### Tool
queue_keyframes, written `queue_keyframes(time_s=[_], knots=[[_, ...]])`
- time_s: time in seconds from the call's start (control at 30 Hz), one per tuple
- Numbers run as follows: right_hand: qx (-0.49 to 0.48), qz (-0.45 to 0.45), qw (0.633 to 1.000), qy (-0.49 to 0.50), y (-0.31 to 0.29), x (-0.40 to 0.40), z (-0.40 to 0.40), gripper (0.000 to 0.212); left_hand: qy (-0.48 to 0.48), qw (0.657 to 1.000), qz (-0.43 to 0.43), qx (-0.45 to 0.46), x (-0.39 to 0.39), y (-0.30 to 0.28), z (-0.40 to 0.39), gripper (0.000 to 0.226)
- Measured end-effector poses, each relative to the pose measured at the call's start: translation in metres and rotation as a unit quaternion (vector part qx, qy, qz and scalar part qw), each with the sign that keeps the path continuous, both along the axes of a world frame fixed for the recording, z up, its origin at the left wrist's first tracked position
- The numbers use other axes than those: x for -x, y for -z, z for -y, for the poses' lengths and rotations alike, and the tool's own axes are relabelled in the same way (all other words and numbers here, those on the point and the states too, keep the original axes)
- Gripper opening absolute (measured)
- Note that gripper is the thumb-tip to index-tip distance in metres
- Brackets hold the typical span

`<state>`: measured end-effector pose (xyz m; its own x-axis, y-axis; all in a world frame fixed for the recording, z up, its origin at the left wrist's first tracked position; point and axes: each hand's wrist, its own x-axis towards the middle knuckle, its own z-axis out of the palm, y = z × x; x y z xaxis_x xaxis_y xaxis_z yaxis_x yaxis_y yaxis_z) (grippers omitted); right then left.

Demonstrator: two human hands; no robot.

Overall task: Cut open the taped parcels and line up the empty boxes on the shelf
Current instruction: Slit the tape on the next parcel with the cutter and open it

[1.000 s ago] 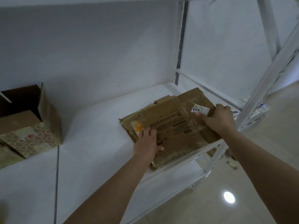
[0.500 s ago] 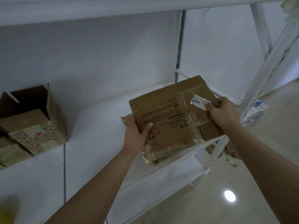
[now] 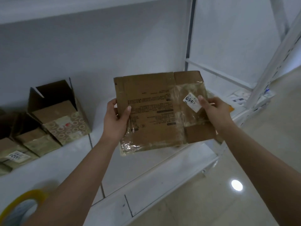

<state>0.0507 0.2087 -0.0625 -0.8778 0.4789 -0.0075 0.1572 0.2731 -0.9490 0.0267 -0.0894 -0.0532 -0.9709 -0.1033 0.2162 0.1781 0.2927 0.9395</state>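
Head view. A flattened cardboard box, printed side toward the camera and partly covered with clear tape, is held up in the air above the white shelf, tilted with its top edge away from the person. The left hand grips the box's left edge: the thumb lies across the printed face, and the fingers are curled round behind the edge, with only their upper knuckles in sight. The right hand holds the right portion of the box: its thumb presses on the front just beside a white label bearing the digits "096", while the other fingers pass behind the cardboard and cannot be seen clearly. Both hands are thus clamped on the same box, one at each side. On the left of the shelf stands an open box with its flaps raised and a ring pattern on its front, touching a second open box to its left; a further box with a white label sits at the left frame edge. A roll of yellow-rimmed tape appears blurred at the lower left. A glossy floor with a light reflection lies at right.
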Motion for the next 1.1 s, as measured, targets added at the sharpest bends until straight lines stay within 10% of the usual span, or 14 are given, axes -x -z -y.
queue_keyframes(time_s=[0.67,1.1], knots=[[0.059,-0.068,0.985,-0.145,-0.047,-0.12,0.308,0.026,0.106,0.99,-0.072,-0.066,-0.118,-0.033,0.283,0.042],[0.145,-0.079,0.956,-0.243,-0.056,-0.191,0.434,0.069,0.008,0.97,0.004,-0.244,-0.233,-0.057,0.403,0.039]])
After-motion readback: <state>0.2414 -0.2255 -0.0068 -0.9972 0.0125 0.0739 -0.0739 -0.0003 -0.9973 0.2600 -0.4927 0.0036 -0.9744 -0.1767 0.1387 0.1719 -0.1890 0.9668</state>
